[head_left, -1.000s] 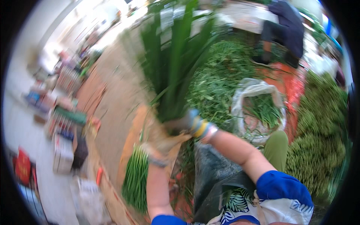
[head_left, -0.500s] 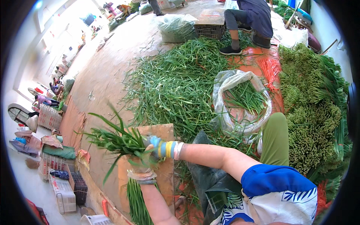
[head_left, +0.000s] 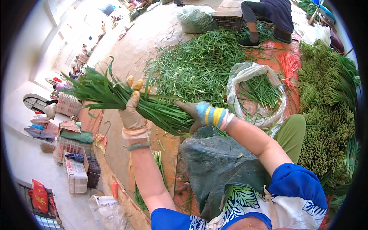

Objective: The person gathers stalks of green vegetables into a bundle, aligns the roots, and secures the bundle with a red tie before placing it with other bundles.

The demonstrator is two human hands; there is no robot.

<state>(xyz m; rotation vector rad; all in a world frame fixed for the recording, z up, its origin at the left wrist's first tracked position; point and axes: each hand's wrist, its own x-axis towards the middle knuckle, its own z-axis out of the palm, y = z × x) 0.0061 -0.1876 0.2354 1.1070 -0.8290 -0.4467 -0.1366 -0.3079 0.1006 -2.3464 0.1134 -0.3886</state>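
A thick bunch of chives [head_left: 161, 111], long and green, is held up slantwise in front of me by both hands. My left hand [head_left: 134, 109], in a stained glove, is wrapped around its middle, with yellowed fingertips showing above the stalks. My right hand [head_left: 195, 115], gloved with a blue and yellow striped cuff, grips the lower right end. Loose leaf tips fan out to the upper left. Under the bunch lies a tan board [head_left: 168, 153], and more green stalks [head_left: 138, 195] rest on it beside my left forearm. A dark apron [head_left: 218, 161] covers my lap.
A big heap of loose greens [head_left: 191, 76] spreads ahead. Right of it stands an open clear plastic bag [head_left: 234, 96] holding greens. Stacked budded stalks [head_left: 326, 122] line the right side. Another person's shoe [head_left: 249, 43] is at the far side; crates [head_left: 76, 176] stand at left.
The bunch has been lifted off the board and now slants across both hands. My left hand has moved up and my right hand rightward to its end. The view has shifted.
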